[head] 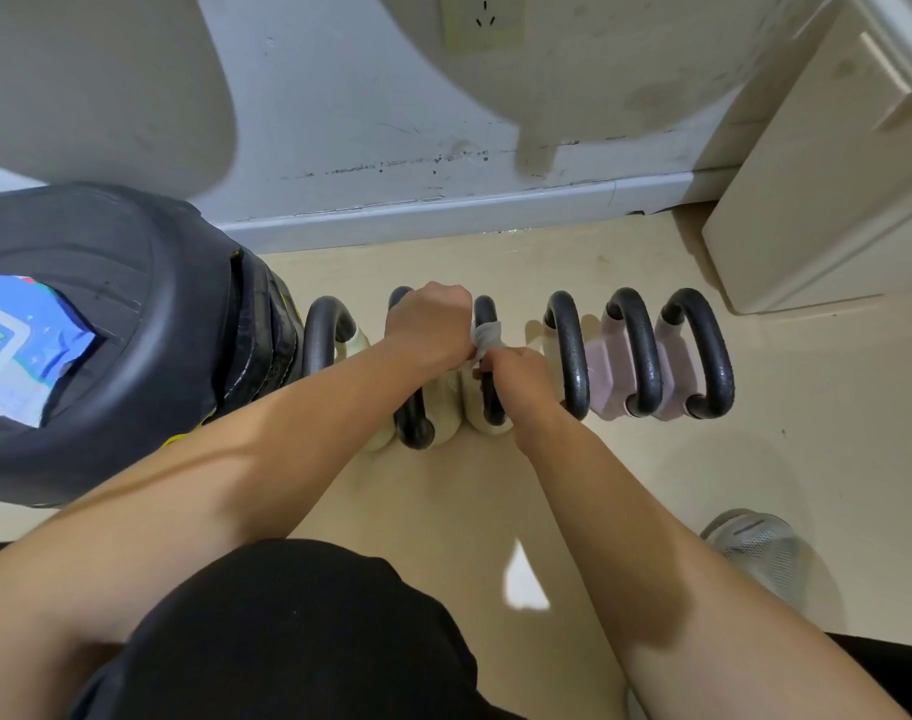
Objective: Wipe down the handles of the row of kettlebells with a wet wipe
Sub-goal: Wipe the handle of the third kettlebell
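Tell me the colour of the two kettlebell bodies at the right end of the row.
Pale pink bodies, seen in the head view.

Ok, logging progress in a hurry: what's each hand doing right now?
Left hand: closed around the second kettlebell handle.
Right hand: closed, holding the wet wipe on the third handle.

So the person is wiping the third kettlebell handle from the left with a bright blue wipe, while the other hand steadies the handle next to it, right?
Not quite: the wipe is white, not bright blue, as the head view shows. The rest holds: the right hand works it on the third handle while the left hand grips the neighbouring handle.
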`<action>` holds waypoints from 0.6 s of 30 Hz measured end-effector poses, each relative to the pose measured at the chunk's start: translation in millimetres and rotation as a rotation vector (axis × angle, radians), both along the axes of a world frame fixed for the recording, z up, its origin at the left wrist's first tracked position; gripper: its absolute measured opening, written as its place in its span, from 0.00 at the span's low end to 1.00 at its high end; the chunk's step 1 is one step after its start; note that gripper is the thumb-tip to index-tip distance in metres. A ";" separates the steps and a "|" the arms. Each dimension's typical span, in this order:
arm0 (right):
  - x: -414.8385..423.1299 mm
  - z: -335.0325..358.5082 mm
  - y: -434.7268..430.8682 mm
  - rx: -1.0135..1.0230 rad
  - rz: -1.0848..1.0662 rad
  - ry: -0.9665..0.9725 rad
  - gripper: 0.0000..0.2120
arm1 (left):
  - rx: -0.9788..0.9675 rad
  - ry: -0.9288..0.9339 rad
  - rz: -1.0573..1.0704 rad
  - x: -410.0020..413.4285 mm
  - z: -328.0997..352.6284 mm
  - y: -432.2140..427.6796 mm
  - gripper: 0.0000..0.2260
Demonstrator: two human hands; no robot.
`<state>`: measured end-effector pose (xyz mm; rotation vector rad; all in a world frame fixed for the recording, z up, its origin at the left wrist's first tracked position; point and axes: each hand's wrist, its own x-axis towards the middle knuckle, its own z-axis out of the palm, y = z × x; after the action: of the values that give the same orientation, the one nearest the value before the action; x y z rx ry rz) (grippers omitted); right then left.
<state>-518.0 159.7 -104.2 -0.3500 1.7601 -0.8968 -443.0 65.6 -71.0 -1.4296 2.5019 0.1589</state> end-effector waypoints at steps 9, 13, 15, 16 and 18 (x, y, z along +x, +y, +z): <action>-4.1 -5.5 -3.1 -0.046 -0.085 -0.115 0.16 | -0.073 0.116 -0.081 5.2 0.8 -0.2 0.06; -4.0 -9.5 -3.4 -0.120 -0.175 0.034 0.11 | 0.354 0.520 0.128 3.1 12.9 0.7 0.01; -2.5 -7.4 -3.1 -0.172 -0.204 0.150 0.09 | 0.437 0.632 0.113 4.1 11.8 6.2 0.05; -1.3 -5.6 -2.4 -0.191 -0.216 0.190 0.08 | 0.453 0.656 0.098 4.8 10.8 8.6 0.06; 1.3 -2.9 0.0 -0.218 -0.269 0.211 0.10 | 0.520 0.730 0.156 8.0 10.0 13.5 0.06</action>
<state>-516.7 159.7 -107.1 -0.3645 1.9378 -1.2894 -435.0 79.1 -61.1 -1.4967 2.5209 1.4720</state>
